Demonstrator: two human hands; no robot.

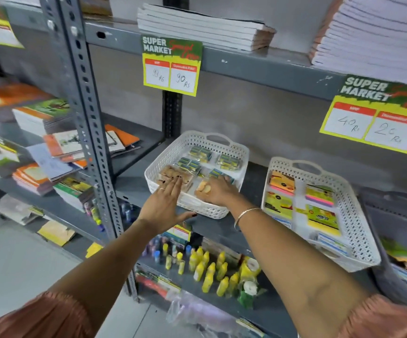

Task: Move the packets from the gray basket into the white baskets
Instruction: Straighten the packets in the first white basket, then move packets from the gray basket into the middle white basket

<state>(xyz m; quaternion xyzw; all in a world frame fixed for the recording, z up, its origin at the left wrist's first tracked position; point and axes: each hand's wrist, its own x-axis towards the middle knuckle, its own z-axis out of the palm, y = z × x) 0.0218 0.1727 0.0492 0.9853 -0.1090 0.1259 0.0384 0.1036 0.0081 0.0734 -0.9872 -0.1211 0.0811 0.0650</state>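
Note:
Two white perforated baskets stand on the grey middle shelf. The left white basket holds several clear packets: green-yellow ones at the back and brown ones at the front. My left hand lies flat with fingers spread over the front-left brown packet. My right hand rests palm down on a tan packet at the basket's front right. The right white basket holds yellow, pink and orange sticky-note packets. The gray basket sits at the far right, with colourful packets inside.
Price signs hang from the shelf above, which carries stacks of notebooks. A slotted steel upright stands to the left, with books beyond it. Yellow glue bottles fill the shelf below.

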